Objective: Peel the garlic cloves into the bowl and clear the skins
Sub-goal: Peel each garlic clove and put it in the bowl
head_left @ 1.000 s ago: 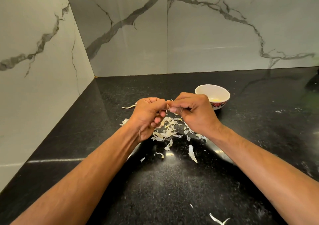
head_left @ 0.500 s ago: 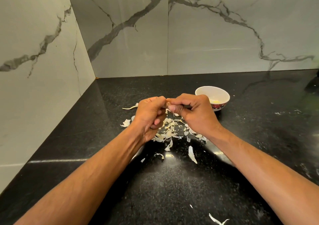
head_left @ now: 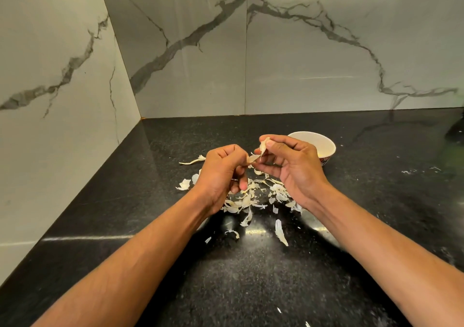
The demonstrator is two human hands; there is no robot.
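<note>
Pinching a strip of skin (head_left: 263, 148) between thumb and forefinger, my right hand (head_left: 288, 166) draws it up and away, while my left hand (head_left: 222, 173) is curled tight round the clove (head_left: 252, 158), of which only a pale tip shows past my knuckles. Both are above the bench (head_left: 251, 276), mid-way along it and towards the back edge. The bowl (head_left: 324, 146) stands just behind my right hand, nearer the back wall, with something yellowish low inside that I cannot make out.

The likeliest slip, I think, is the skin tearing short: it looks thin and papery, and a quick tug would leave a patch stuck on. My hold on the clove could also fail, since so little of it pokes out; if it squirts free it could land among the skins (head_left: 246, 198) heaped beneath my hands, or skid towards the back corner.

Dropping this strip carelessly would spread the mess further; loose flakes (head_left: 280, 234) already lie towards the front edge. And reaching over to the bowl, my right wrist could knock its rim.
</note>
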